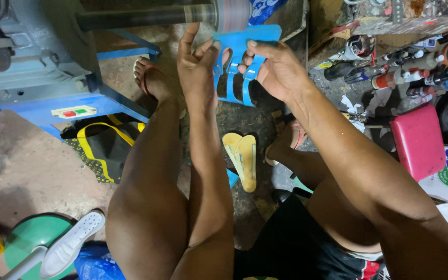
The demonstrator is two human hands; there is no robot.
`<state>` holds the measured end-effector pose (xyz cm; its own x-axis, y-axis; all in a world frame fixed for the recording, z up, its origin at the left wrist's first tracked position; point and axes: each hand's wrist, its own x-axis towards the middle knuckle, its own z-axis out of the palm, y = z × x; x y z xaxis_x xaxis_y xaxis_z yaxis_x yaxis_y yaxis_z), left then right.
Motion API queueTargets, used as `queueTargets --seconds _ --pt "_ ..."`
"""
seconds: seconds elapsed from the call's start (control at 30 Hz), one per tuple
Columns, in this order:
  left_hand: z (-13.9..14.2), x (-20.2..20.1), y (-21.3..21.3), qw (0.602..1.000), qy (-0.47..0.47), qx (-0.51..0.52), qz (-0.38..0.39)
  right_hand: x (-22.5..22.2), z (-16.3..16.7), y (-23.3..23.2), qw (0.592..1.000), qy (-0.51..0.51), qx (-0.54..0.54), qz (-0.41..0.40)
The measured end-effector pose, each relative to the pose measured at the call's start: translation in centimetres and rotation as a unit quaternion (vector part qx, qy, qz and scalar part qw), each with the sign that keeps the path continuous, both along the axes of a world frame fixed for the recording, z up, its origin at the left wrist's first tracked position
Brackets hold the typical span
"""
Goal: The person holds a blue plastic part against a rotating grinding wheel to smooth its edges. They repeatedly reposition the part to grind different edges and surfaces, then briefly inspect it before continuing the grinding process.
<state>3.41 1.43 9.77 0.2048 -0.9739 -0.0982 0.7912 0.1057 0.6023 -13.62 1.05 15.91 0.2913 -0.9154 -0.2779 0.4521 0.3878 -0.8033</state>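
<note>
Both hands meet on a blue strapped sandal upper [242, 62], held up in front of the knees and pressed toward the spinning wheel [233, 14] at the end of a dark shaft [141, 16]. On one side, the left hand [198, 65] has its fingers loosely spread, the thumb and fingertips resting against the piece's left edge rather than clamped around it. From the other side, the right hand [278, 67] pinches the right edge, its fingertips hooked over the straps. Below the hands, on the concrete floor, lies a pair of yellow soles [242, 158]. A blue machine frame [53, 98] stands to the left, a pink cushion [417, 140] to the right, with bottles and cans [405, 72] heaped behind it.
</note>
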Motion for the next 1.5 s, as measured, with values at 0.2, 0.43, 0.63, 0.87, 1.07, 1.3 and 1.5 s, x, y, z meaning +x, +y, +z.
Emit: queueTargets --seconds 0.2,0.43,0.63,0.87,1.07,1.3,1.5 --pt "1.1 0.4 0.1 0.998 -0.049 0.032 -0.007 0.2 0.2 -0.3 1.000 -0.004 0.014 -0.015" --pt "2.2 0.0 0.5 0.999 -0.031 0.026 -0.024 -0.6 0.5 -0.1 1.000 -0.009 0.018 -0.006" --pt "2.5 -0.4 0.4 0.997 -0.072 0.017 -0.027 -1.2 0.8 -0.2 1.000 -0.004 0.023 -0.007" --pt "1.2 -1.7 0.0 0.994 -0.100 0.015 -0.034 -2.1 0.9 0.1 0.999 0.001 0.028 -0.021" --pt "1.1 -1.1 0.0 0.991 -0.127 0.031 0.009 -1.6 0.7 0.1 0.999 0.011 0.026 -0.018" --pt "1.3 -1.4 0.0 0.995 -0.101 0.018 0.003 -2.3 0.5 -0.3 1.000 0.010 0.010 -0.017" --pt "1.2 -2.6 -0.1 0.993 -0.114 0.024 -0.002 -3.5 0.4 -0.2 0.999 -0.008 0.031 -0.021"
